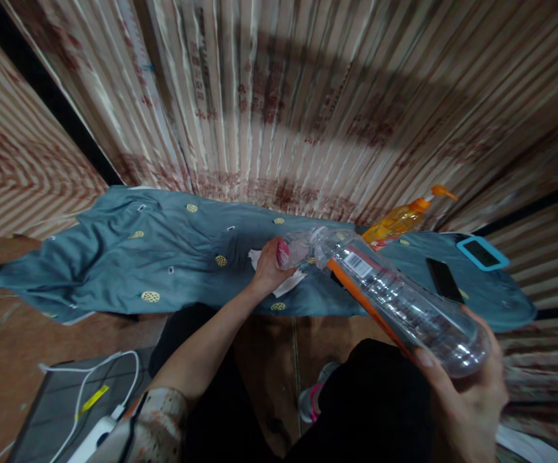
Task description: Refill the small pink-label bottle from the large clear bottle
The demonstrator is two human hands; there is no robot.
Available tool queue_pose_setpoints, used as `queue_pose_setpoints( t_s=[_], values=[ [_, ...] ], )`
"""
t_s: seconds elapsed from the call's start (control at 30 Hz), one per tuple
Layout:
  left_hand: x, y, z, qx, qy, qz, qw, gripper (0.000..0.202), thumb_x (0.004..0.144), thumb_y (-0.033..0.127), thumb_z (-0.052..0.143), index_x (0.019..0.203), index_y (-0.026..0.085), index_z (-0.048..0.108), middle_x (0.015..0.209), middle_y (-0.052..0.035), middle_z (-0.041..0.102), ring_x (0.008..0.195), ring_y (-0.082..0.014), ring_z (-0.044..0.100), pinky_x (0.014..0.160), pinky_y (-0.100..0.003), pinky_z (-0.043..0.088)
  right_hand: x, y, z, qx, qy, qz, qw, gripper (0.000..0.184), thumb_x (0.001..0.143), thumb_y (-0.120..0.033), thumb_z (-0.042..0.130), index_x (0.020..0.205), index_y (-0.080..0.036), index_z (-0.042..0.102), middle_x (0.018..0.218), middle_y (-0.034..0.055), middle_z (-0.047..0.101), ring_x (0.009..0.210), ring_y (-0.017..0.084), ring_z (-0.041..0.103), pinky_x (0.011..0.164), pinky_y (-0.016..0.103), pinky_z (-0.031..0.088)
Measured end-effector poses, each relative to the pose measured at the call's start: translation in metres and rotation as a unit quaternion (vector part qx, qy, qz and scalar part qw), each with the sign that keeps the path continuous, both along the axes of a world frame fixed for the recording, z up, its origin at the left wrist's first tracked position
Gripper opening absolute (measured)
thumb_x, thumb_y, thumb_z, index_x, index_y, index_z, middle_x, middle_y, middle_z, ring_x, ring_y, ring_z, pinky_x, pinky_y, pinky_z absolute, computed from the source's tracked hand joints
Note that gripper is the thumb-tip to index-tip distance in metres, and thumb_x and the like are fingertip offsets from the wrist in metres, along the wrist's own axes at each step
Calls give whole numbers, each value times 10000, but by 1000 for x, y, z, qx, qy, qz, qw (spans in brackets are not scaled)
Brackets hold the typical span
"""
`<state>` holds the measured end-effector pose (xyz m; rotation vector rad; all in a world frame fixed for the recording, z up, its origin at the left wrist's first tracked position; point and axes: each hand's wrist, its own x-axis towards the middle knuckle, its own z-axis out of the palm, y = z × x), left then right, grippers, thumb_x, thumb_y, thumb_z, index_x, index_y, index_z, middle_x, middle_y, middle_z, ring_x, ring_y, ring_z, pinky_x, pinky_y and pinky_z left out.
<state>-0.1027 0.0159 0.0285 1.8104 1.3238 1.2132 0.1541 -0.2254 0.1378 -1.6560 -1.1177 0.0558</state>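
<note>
My right hand grips the base end of a large clear plastic bottle with an orange strip and a barcode label. The bottle is tilted, its neck pointing left and away from me. My left hand is closed round a small clear plastic container with pink at its far end, lying sideways. Bottle neck and container mouth meet or overlap; I cannot tell whether they touch. Under my left hand lies a white tissue on the blue-green cloth.
An orange pump bottle stands behind the large bottle. At the right lie a dark phone and a light-blue framed device. A pleated curtain hangs behind the cloth-covered surface. At lower left are a white power strip and cable.
</note>
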Motion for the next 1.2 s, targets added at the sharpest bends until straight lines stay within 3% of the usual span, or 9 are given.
queue_pose_setpoints(
  t_s=[0.1,0.43,0.9,1.07,1.2],
  values=[
    [1,0,-1,6,-9,3,1000,852,662,163,975,1421,233,592,1434,-140,735,1392,-383,709,1241,-576,565,-1,0,-1,0,6,-1,1000,1043,782,-655,939,1660,-220,584,1576,162,628,1381,432,609,1261,692,369],
    [1,0,-2,10,-4,7,1000,866,655,173,994,1430,225,608,1423,-139,735,1366,-379,714,1223,-570,585,0,-2,0,-7,-23,1,1000,1014,817,-648,913,1673,-228,567,1558,157,635,1343,421,624,1251,660,387],
    [1,0,-3,10,6,-5,1000,904,672,173,977,1476,209,564,1485,-174,720,1424,-400,703,1257,-592,556,5,-1,-4,-11,-32,3,999,1000,816,-650,916,1650,-206,589,1555,169,631,1360,429,616,1272,683,363],
    [2,-1,-4,1,2,-7,1000,984,643,195,1015,1505,199,539,1531,-198,688,1467,-418,670,1283,-607,528,3,-1,-3,-11,-4,-1,1000,1039,787,-655,931,1660,-219,573,1560,179,634,1368,462,619,1241,741,373],
    [2,0,-5,-7,2,0,1000,1007,625,205,1037,1497,214,534,1522,-189,691,1466,-418,670,1277,-606,531,1,0,-3,-15,-21,-6,1000,1015,788,-674,923,1634,-217,600,1538,167,648,1330,434,636,1247,697,391]
  ],
)
